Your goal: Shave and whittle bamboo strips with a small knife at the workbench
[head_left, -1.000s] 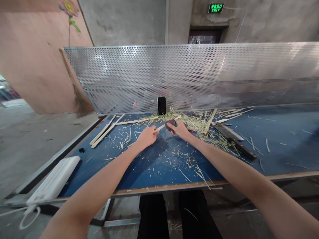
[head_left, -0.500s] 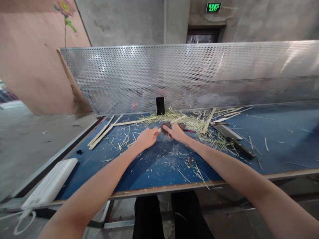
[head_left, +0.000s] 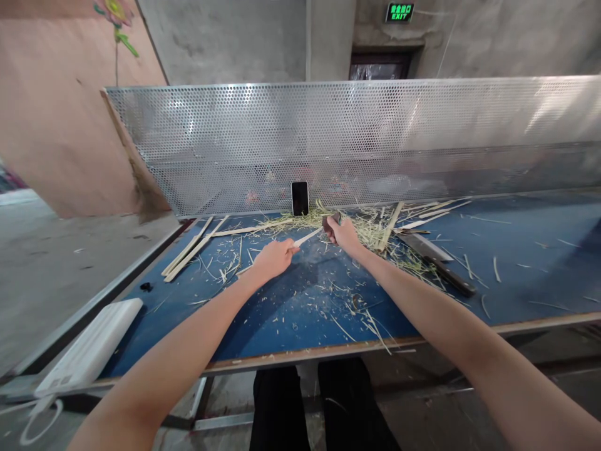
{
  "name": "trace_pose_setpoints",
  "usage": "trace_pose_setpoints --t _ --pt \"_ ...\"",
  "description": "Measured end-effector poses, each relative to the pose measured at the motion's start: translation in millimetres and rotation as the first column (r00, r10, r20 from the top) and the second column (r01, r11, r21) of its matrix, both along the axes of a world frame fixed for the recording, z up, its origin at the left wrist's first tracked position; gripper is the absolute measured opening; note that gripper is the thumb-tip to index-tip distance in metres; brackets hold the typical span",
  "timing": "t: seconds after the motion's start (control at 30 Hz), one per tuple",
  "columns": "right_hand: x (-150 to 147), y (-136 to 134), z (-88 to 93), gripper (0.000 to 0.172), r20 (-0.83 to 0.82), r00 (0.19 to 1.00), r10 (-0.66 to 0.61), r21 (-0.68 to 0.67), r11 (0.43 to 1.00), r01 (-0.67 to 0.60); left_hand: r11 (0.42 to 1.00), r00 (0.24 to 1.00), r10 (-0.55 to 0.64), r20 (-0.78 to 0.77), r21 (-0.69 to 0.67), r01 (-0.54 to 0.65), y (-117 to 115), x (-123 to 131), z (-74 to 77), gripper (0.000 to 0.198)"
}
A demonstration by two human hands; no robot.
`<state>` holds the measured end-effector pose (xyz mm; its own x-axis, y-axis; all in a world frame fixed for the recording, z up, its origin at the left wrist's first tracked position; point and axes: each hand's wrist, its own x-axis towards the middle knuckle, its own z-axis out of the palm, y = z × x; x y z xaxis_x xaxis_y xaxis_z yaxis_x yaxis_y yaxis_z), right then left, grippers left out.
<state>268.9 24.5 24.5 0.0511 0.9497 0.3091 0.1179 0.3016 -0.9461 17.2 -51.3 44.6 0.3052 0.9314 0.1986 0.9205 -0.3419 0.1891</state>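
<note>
My left hand (head_left: 275, 258) is closed on one end of a thin pale bamboo strip (head_left: 307, 237), low over the blue table. The strip slants up to the right toward my right hand (head_left: 345, 234). My right hand is closed around a small dark brown piece (head_left: 330, 222); fingers cover much of it, and I cannot tell its kind. The strip's far end meets or lies right beside this piece. Behind my right hand lies a heap of fine green-yellow bamboo shavings (head_left: 369, 227).
A phone (head_left: 300, 198) leans upright against the perforated metal screen (head_left: 263, 138). Bamboo strips (head_left: 195, 252) lie at the left, above a white power strip (head_left: 96, 341). A cleaver (head_left: 434, 260) rests at the right, its dark handle pointing toward the front edge.
My hands have moved apart. The right hand has shifted up and right with the brown piece, the left slightly left and down, so more of the bamboo strip shows between them.
</note>
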Motion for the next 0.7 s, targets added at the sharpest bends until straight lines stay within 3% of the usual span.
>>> trace_pose_setpoints --t 0.3,0.53,0.63,0.7 --pt "31 24 -9.8 0.044 -0.119 0.941 -0.318 -0.115 0.945 0.305 0.994 0.998 -0.049 0.046 -0.096 0.053 5 -2 -0.8 0.027" --pt "32 27 -16.9 0.042 -0.063 0.964 -0.258 -0.013 0.966 0.258 0.993 0.999 0.026 -0.039 -0.11 -0.03 7 -2 -0.2 0.038" --pt "29 26 -16.0 0.028 -0.01 0.963 -0.268 0.032 0.963 0.268 0.994 0.999 0.031 -0.026 -0.1 -0.034 10 -4 -2.0 0.04" --pt "30 25 -15.3 0.01 0.025 0.956 -0.291 0.094 0.953 0.288 0.995 1.0 0.026 -0.018 -0.092 -0.027 12 -5 -3.3 0.041"
